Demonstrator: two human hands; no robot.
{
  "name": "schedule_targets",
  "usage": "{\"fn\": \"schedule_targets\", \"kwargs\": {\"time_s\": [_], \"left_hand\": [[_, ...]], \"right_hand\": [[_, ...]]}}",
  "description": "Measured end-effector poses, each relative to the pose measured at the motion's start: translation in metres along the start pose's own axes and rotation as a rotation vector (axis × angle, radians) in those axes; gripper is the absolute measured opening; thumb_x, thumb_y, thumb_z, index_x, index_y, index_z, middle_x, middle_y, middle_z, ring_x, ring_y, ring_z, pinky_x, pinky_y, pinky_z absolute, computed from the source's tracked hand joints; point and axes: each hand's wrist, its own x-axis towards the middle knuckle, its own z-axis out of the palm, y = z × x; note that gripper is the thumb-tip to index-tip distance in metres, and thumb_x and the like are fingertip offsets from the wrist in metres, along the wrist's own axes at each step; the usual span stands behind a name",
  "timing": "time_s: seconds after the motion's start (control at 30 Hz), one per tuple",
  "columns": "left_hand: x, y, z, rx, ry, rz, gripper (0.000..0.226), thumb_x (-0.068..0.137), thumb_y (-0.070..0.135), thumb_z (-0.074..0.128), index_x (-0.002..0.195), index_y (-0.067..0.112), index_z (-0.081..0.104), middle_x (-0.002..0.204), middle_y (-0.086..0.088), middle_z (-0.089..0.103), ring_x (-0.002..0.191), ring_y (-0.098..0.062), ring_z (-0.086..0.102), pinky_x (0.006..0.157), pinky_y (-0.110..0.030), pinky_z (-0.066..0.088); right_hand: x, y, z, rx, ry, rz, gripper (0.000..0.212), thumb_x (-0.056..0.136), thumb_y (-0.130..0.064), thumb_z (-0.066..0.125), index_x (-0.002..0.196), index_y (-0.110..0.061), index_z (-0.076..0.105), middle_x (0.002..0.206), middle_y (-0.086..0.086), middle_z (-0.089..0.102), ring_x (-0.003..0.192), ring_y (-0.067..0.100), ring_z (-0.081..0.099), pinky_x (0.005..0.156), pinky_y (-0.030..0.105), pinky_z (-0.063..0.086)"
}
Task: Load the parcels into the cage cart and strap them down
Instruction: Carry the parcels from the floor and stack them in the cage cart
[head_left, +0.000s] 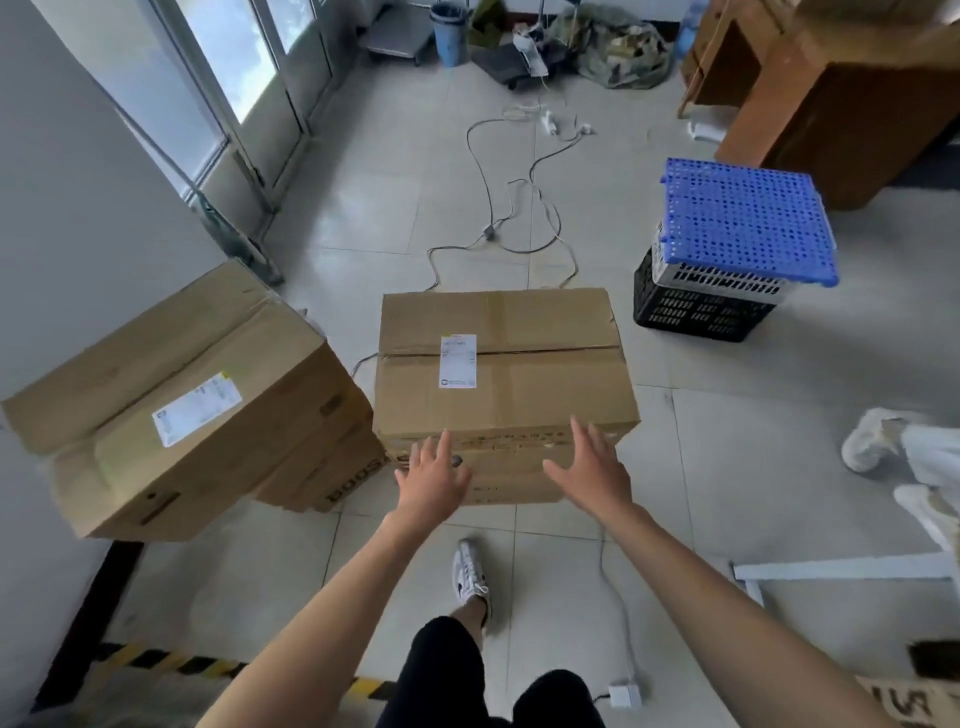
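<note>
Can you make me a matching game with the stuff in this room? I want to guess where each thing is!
Things:
1. middle box
2. blue grid panel
3. bin
4. cable

Places:
A. lying loose across the floor
B. on top of the stacked crates
C. just ahead of the left hand and right hand
D. far away at the back of the room

Pairs: 1-C, 2-B, 3-D, 4-A
</note>
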Motion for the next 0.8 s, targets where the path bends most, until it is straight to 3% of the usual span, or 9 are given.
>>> {"fn": "schedule_targets", "kwargs": {"time_s": [0.17, 0.3, 0.4, 0.5, 0.6, 0.67, 0.73, 0.8], "left_hand": [[0.084, -0.001, -0.007, 0.139, -0.098, -0.043, 0.07, 0.102, 0.049, 0.035, 0.16, 0.022, 0.005, 0.165, -0.015, 0.014, 0.153, -0.034, 0.002, 0.117, -0.065, 0.009], [0.14, -0.014, -0.012, 0.253, -0.085, -0.115, 0.081, 0.099, 0.06, 0.038, 0.16, 0.023, 0.0, 0.166, -0.018, 0.0, 0.153, -0.036, -0.009, 0.115, -0.067, 0.004], [0.176, -0.027, -0.016, 0.264, -0.039, -0.203, 0.088, 0.095, 0.065, 0.042, 0.159, 0.018, 0.006, 0.165, -0.019, 0.003, 0.153, -0.036, -0.006, 0.117, -0.066, 0.006], [0.21, -0.04, -0.024, 0.131, 0.093, -0.298, 0.101, 0.085, 0.069, 0.056, 0.157, 0.012, 0.014, 0.162, -0.023, 0.01, 0.151, -0.039, 0.005, 0.118, -0.062, 0.015], [0.235, -0.058, -0.035, -0.098, 0.162, -0.276, 0.122, 0.07, 0.065, 0.076, 0.157, 0.009, 0.012, 0.16, -0.022, 0.015, 0.147, -0.039, 0.016, 0.119, -0.053, 0.023], [0.245, -0.073, -0.044, -0.321, 0.135, -0.272, 0.125, 0.064, 0.057, 0.085, 0.155, 0.008, 0.015, 0.157, -0.018, 0.028, 0.144, -0.034, 0.028, 0.119, -0.046, 0.027], [0.251, -0.087, -0.05, -0.511, 0.07, -0.301, 0.119, 0.06, 0.051, 0.089, 0.151, 0.014, 0.022, 0.146, -0.009, 0.045, 0.131, -0.024, 0.048, 0.11, -0.039, 0.041], [0.251, -0.092, -0.051, -0.589, 0.006, -0.37, 0.118, 0.06, 0.049, 0.091, 0.15, 0.02, 0.02, 0.136, -0.003, 0.052, 0.116, -0.019, 0.055, 0.102, -0.037, 0.047]], "right_hand": [[0.081, -0.004, -0.001, -0.021, -0.079, 0.078, 0.09, 0.089, -0.061, 0.052, 0.161, -0.03, 0.005, 0.169, 0.003, 0.007, 0.153, 0.031, 0.018, 0.118, 0.048, 0.03], [0.139, 0.02, -0.008, -0.045, -0.101, 0.137, 0.093, 0.087, -0.061, 0.055, 0.16, -0.029, 0.006, 0.169, 0.004, 0.009, 0.154, 0.031, 0.013, 0.119, 0.051, 0.025], [0.182, 0.042, -0.014, -0.085, -0.132, 0.176, 0.093, 0.089, -0.058, 0.056, 0.16, -0.027, 0.005, 0.169, 0.006, 0.006, 0.154, 0.032, 0.009, 0.12, 0.054, 0.022], [0.223, 0.054, -0.018, -0.133, -0.09, 0.182, 0.094, 0.088, -0.055, 0.058, 0.16, -0.021, 0.008, 0.168, 0.011, 0.005, 0.153, 0.033, 0.009, 0.119, 0.054, 0.024], [0.256, 0.054, -0.023, -0.061, 0.017, 0.216, 0.099, 0.085, -0.057, 0.061, 0.159, -0.017, 0.008, 0.165, 0.01, 0.008, 0.149, 0.035, 0.016, 0.111, 0.054, 0.034], [0.273, 0.054, -0.027, 0.066, 0.023, 0.294, 0.108, 0.083, -0.06, 0.064, 0.16, -0.019, 0.0, 0.167, 0.008, 0.006, 0.149, 0.035, 0.02, 0.109, 0.055, 0.035], [0.284, 0.056, -0.029, 0.153, -0.023, 0.367, 0.116, 0.081, -0.065, 0.066, 0.16, -0.022, -0.008, 0.168, 0.006, 0.005, 0.149, 0.037, 0.024, 0.111, 0.055, 0.033], [0.287, 0.063, -0.03, 0.185, -0.063, 0.385, 0.121, 0.078, -0.067, 0.068, 0.159, -0.027, -0.011, 0.168, 0.006, 0.006, 0.147, 0.038, 0.028, 0.112, 0.055, 0.033]]}}
